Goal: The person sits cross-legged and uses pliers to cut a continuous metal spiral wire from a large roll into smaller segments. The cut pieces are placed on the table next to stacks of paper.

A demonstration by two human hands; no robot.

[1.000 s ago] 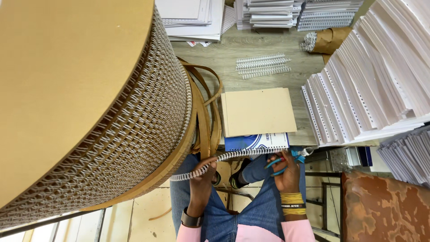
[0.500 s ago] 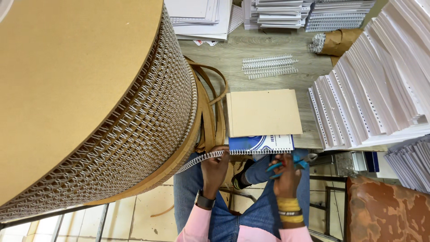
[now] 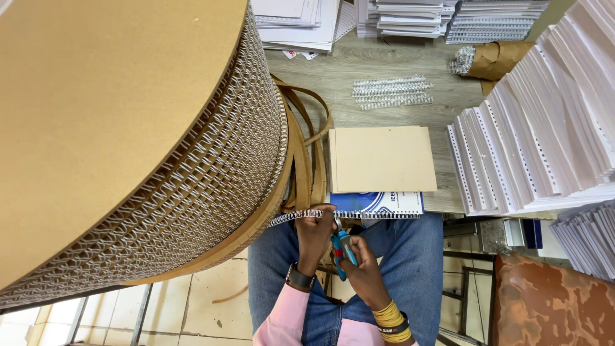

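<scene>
You've got bright, even, diffuse light with no glare. Shadows are soft only, under the big cardboard spool point(image 3: 122, 128) and the paper stacks point(image 3: 544, 109). Wide lens bows the spool at the left edge. Focus is sharp across the table point(image 3: 359, 70), with no motion blur.

Person seen from above: pale pink long sleeves end at the wrists; blue denim jeans cover both legs; the left hand point(image 3: 315, 234) wears a dark watch with a dark strap at the wrist; the right hand point(image 3: 365, 269) wears stacked yellow bangles with one dark band among them, just above the pink cuff.
</scene>
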